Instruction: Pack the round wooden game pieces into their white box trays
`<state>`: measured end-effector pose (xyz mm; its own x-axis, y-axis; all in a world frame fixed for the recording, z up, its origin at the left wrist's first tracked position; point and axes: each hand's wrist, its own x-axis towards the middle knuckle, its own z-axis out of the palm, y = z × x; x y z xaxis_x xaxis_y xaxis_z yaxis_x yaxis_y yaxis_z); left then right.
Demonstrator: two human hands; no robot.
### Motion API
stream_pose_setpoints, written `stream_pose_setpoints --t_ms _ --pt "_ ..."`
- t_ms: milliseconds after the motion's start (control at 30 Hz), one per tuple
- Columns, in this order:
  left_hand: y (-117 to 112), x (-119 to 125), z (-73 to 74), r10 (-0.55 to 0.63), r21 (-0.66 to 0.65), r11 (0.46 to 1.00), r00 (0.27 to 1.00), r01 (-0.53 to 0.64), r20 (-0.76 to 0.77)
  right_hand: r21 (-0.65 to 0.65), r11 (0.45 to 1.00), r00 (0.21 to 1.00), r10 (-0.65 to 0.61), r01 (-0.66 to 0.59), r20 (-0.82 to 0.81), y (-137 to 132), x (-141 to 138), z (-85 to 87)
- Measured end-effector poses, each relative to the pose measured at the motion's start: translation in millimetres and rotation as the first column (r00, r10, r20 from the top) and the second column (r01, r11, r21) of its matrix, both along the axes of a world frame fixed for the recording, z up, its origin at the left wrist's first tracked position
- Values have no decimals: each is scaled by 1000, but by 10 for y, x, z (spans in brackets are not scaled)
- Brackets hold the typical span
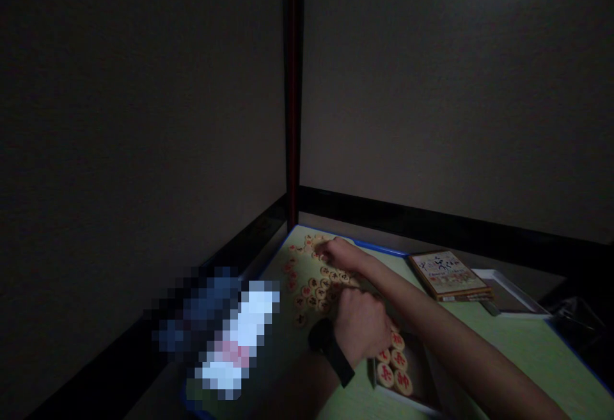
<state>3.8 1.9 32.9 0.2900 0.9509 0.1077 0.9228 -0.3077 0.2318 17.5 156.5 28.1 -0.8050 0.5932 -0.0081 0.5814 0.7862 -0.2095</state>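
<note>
Nearest on the green worktop sits a shallow box holding a few round wooden discs with red characters. Just behind it, over its far edge, is the left hand, a black strap on its wrist. Its fingers are curled in to the palm, and whether anything lies inside them cannot be told in the dim light. Beyond that hand, many loose discs lie scattered towards the worktop's far corner. The right forearm stretches across from the right, and the right hand rests palm-down among the farthest discs, fingertips touching them. Whether it pinches one is not clear. Further right lies a printed booklet or lid, with a white tray just beside it. Behind all this, two plain walls meet at a dark post.
</note>
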Motion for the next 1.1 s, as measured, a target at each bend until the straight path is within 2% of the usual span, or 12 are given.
stream_pose_setpoints --t_ms 200,367,567,733,833,967,1100 --pt "2 -16 40 30 17 999 1000 -30 3 -123 992 996 -24 14 -85 135 23 -39" --pt "-14 10 50 21 -3 1000 1000 -21 -2 -133 991 996 -17 6 -83 195 45 -73" --pt "-31 46 27 -2 19 1000 999 1 34 -47 999 1000 13 -13 -11 98 76 -42" --pt "-37 49 27 -13 38 999 999 12 41 94 993 995 -83 77 55 -12 127 30" --pt "-30 56 10 -5 43 999 999 3 45 118 989 988 -108 95 111 -45 134 35" --pt "-9 52 -17 9 56 998 999 -10 31 67 995 988 -87 79 130 -39 107 17" --pt "5 31 -9 32 53 998 999 -33 23 -55 996 997 -63 66 44 40 111 79"
